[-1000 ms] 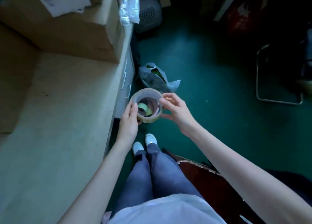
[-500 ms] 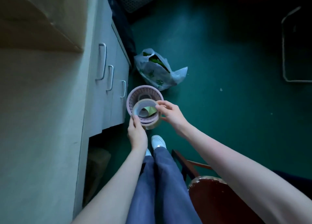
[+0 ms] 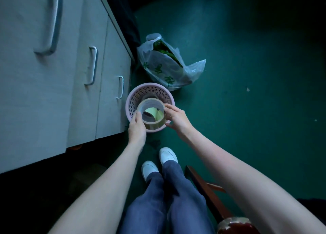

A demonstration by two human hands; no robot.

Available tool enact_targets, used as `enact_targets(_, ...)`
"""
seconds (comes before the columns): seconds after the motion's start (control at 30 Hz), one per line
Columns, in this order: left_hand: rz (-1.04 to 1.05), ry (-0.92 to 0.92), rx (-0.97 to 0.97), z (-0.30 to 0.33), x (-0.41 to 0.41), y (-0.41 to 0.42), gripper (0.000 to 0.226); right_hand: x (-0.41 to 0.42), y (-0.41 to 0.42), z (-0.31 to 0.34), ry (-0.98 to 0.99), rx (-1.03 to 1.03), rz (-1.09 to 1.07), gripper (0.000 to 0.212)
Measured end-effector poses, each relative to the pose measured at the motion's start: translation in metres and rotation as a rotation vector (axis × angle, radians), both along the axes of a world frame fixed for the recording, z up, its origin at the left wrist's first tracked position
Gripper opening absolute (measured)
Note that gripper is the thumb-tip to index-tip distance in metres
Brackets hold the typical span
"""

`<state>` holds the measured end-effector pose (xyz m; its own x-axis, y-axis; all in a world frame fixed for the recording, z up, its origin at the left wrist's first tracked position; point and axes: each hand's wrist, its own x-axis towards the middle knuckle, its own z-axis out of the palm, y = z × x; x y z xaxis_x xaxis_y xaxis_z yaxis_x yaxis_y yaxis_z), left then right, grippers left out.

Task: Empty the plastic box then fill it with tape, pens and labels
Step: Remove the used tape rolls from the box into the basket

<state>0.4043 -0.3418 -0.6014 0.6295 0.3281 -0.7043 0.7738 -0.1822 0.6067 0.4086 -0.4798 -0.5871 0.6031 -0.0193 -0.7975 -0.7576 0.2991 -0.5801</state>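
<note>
Seemingly both hands (image 3: 136,129) grip tape (image 3: 152,115)

The clear tape roll (image 3: 152,114) and both hands cover the near rim and floor of the pink basket (image 3: 150,91). Beyond the basket, the plastic bag (image 3: 169,71) shows only dark green contents, unidentifiable. Picture edges crop the drawer unit (image 3: 53,75).

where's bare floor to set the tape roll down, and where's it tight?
Free: green floor right of the pink basket and plastic bag. Tight: between basket, cabinet and shoes, where both hands hold the tape roll.
</note>
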Motion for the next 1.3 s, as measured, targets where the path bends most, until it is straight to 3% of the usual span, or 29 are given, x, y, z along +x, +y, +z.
enact_targets(0.1,0.023,-0.007,-0.030,-0.013,0.011,0.002,0.060,0.007,0.002,-0.017,0.017,0.009,-0.013,0.022)
enact_targets(0.23,0.048,-0.085,0.078,-0.012,0.012,0.009,0.044,0.010,0.001,-0.024,-0.022,-0.116,-0.018,0.024)
enact_targets(0.43,0.071,-0.107,0.122,0.026,0.003,0.014,0.028,0.001,-0.005,0.022,-0.043,-0.207,-0.016,0.024)
enact_targets(0.77,0.065,-0.255,-0.100,0.211,-0.020,0.000,0.024,-0.019,-0.001,0.204,-0.115,-0.177,-0.059,0.021)
enact_targets(1.03,-0.097,-0.395,-0.106,0.366,-0.060,0.038,0.027,-0.053,0.008,0.350,-0.280,-0.161,0.018,0.020)
enact_targets(1.3,-0.029,-0.556,-0.140,0.473,-0.084,0.070,0.023,-0.063,0.042,0.445,-0.485,-0.087,0.169,0.022)
